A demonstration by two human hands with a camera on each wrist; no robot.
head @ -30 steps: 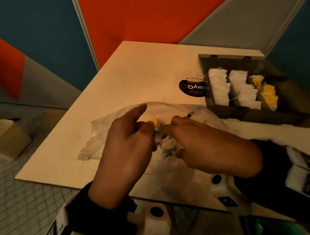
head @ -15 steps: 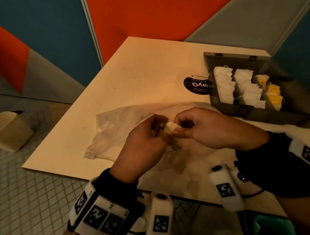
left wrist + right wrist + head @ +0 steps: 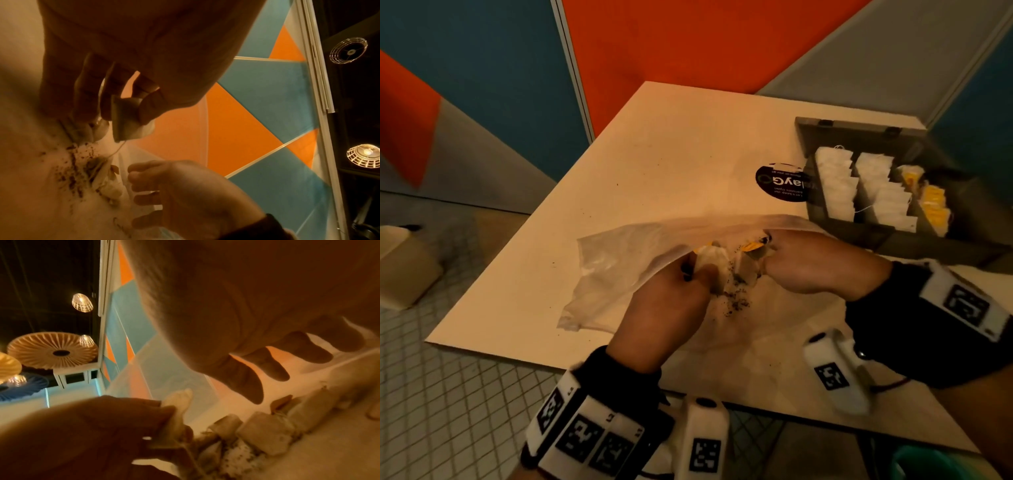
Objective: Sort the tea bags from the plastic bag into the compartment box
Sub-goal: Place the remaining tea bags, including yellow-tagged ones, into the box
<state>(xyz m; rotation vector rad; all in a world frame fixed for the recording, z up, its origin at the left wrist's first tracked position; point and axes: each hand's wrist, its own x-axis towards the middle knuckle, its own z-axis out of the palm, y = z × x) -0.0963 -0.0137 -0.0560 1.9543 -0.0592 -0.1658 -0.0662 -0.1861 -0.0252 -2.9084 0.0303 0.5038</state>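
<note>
A clear plastic bag (image 3: 619, 274) lies open on the table. My left hand (image 3: 705, 270) pinches a white tea bag (image 3: 710, 258) between thumb and fingers at the bag's mouth. In the left wrist view the tea bag (image 3: 125, 123) trails a string down to the pile. Several loose tea bags (image 3: 746, 265) and spilled tea grains (image 3: 736, 305) lie inside the bag. My right hand (image 3: 767, 263) hovers over those tea bags (image 3: 265, 436), fingers (image 3: 273, 368) loosely curled with nothing between them. The grey compartment box (image 3: 893, 240) stands open at the right, holding white and yellow tea bags.
A black round sticker (image 3: 782, 181) sits on the table beside the box's left wall. The table's near edge (image 3: 517, 356) runs just below my wrists. A beige container (image 3: 400, 267) stands on the tiled floor to the left.
Half a second ago both hands pinched one tea bag together. They have parted: the left hand keeps the tea bag and has drawn it left, and the right hand has let go.
</note>
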